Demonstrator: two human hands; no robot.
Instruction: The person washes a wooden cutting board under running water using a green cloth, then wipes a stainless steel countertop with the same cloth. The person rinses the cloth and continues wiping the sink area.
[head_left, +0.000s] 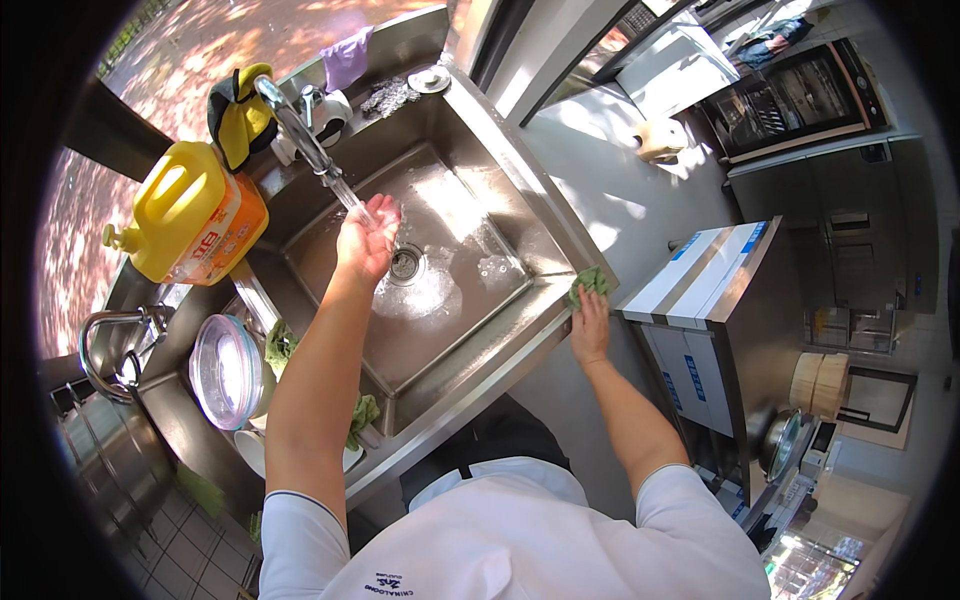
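Observation:
Water from the chrome faucet (296, 127) runs onto the open palm of my left hand (367, 240), which is held over the stainless steel sink (465, 322). Its fingers are slightly cupped with nothing in them. Below that palm lies the round drain (406, 264), and wet patches shine around it. My right hand (590, 330) presses a green cloth (589, 286) on the sink's front right corner. Two more green cloths, one on the divider (280, 346) and one nearer me (364, 421), lie left of the basin.
A yellow detergent jug (199, 214) stands left of the faucet, near yellow-black gloves (244, 116). Glass bowls (227, 371) fill the left basin beside a second faucet (105, 352). A purple cloth (347, 60) hangs at the back. A taped steel cabinet (750, 337) stands right.

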